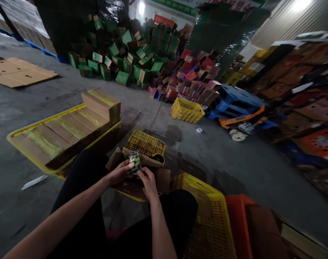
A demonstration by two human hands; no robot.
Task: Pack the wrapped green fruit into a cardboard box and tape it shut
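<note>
A small clear plastic packet point(135, 162) with green and dark contents is held between my two hands. My left hand point(121, 172) grips its left side, the thumb lying across the front. At the lower right edge, my right hand point(148, 182) pinches the packet with thumb and fingers. What exactly is inside the wrapping I cannot make out. Directly below is a cardboard box point(162, 180) with its flaps up, its inside mostly hidden by my hands. Under and behind the box shows a yellow plastic crate point(146, 143), with a roll of yellow tape point(159, 158) beside the flaps.
Taped cartons point(68, 127) fill a yellow tub point(26, 135) at left. Another yellow crate point(215, 196) and a red bin point(238, 216) stand by my right knee. Farther off are a yellow basket point(187, 110), heaped green boxes point(123, 77) and an orange pallet jack point(242, 118).
</note>
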